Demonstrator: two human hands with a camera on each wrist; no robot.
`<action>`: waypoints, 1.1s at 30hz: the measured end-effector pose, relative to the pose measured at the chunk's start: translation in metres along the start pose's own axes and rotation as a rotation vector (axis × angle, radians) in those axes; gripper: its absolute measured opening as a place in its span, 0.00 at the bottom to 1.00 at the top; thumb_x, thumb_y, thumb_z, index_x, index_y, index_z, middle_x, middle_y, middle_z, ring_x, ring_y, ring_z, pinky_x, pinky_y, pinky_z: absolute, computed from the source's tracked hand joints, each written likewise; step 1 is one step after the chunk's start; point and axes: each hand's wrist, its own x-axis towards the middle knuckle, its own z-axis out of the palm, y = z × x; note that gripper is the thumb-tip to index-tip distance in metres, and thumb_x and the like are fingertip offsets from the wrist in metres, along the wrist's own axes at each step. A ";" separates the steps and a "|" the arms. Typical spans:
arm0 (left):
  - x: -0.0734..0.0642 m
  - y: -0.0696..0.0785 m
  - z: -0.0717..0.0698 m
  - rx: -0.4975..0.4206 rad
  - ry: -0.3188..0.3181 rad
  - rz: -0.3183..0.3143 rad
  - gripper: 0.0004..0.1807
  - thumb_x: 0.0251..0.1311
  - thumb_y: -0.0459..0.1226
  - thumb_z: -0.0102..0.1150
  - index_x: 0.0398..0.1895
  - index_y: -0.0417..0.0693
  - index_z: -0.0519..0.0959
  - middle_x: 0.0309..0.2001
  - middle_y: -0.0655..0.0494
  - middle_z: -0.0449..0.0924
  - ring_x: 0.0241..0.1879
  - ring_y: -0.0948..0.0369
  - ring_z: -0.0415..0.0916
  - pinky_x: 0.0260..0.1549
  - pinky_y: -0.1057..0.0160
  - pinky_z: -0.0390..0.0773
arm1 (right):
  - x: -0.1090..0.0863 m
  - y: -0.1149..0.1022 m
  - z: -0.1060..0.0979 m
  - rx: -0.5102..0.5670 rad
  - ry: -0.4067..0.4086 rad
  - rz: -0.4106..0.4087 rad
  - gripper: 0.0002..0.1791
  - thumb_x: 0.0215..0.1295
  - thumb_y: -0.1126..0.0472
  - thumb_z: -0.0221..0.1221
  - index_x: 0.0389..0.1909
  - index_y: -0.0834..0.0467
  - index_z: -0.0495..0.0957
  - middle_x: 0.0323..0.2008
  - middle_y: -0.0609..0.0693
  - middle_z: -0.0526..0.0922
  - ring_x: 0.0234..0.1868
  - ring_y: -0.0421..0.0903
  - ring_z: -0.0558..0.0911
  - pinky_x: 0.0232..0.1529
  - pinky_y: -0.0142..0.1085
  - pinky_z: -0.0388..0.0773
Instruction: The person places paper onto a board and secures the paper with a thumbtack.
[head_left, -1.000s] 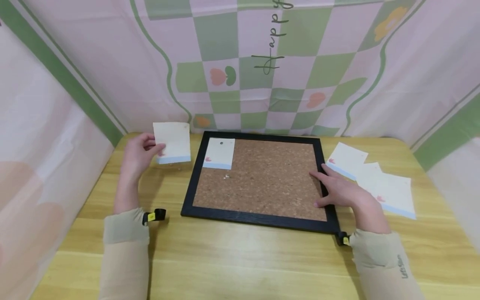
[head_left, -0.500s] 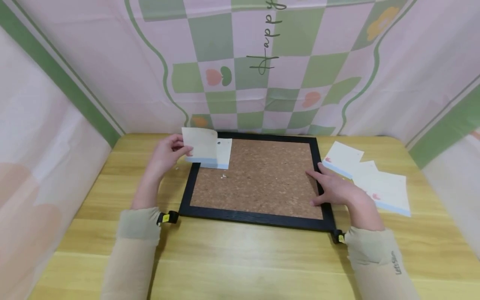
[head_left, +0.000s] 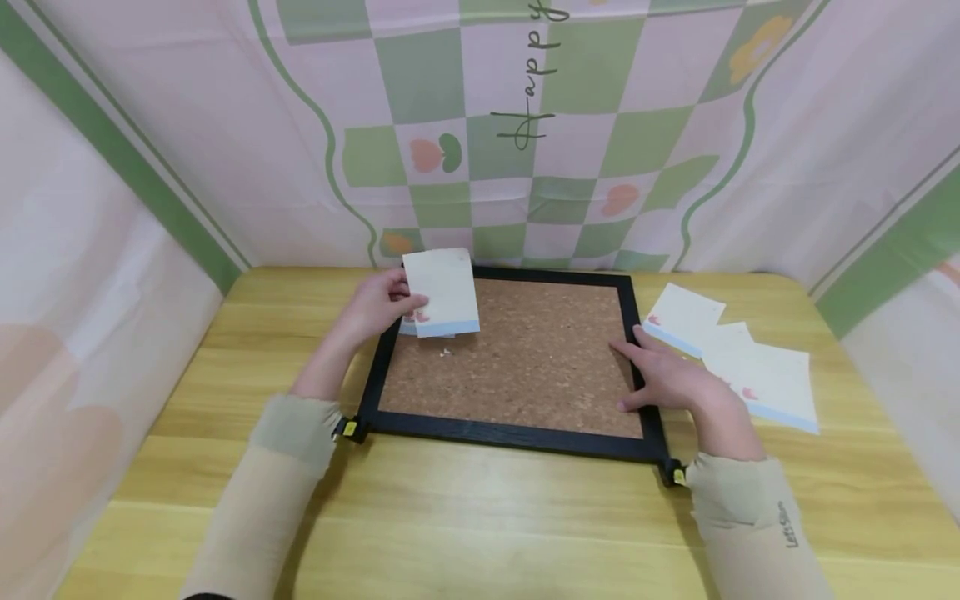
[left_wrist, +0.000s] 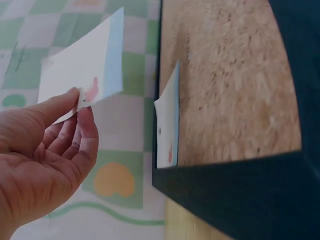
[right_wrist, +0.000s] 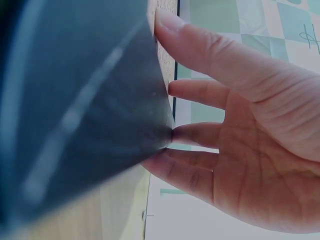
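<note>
My left hand [head_left: 375,306] pinches a white card [head_left: 444,292] with a blue bottom strip and a small pink print at its lower left. Thumb and forefinger hold its lower left corner, and it hovers above the black-framed corkboard [head_left: 525,358]. Behind it, a similar card [left_wrist: 169,122] with a dark dot near its top lies at the board's upper left corner; the head view shows only its lower edge. My right hand [head_left: 670,372] rests on the board's right side, its fairly straight fingers and thumb touching the frame and cork.
Several similar cards [head_left: 776,379] overlap on the wooden table [head_left: 480,517] right of the board. Small white bits [head_left: 446,352] lie on the cork. A patterned cloth [head_left: 427,75] hangs close behind the board.
My left hand has carried the card to the right, from beside the board to over its upper left corner, covering most of the card there. The right hand stays on the board's edge.
</note>
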 end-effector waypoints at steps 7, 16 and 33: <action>0.010 0.012 0.015 0.129 -0.070 0.051 0.13 0.68 0.46 0.61 0.34 0.47 0.73 0.40 0.53 0.86 0.32 0.56 0.77 0.28 0.62 0.69 | -0.001 0.000 0.000 0.003 0.004 -0.002 0.53 0.56 0.51 0.72 0.76 0.66 0.55 0.74 0.79 0.41 0.72 0.78 0.52 0.65 0.68 0.62; 0.026 0.017 0.031 0.123 -0.125 0.034 0.14 0.67 0.44 0.63 0.34 0.46 0.71 0.39 0.51 0.87 0.34 0.55 0.80 0.30 0.64 0.68 | -0.001 0.000 0.000 0.004 0.003 0.003 0.53 0.56 0.51 0.72 0.76 0.66 0.55 0.74 0.79 0.41 0.72 0.78 0.52 0.66 0.68 0.61; 0.044 0.021 0.053 0.158 -0.114 0.031 0.12 0.66 0.39 0.63 0.41 0.43 0.71 0.41 0.47 0.88 0.33 0.59 0.81 0.29 0.68 0.70 | 0.001 -0.001 0.000 -0.009 0.001 0.000 0.53 0.57 0.50 0.72 0.76 0.66 0.55 0.74 0.79 0.41 0.72 0.78 0.52 0.67 0.68 0.61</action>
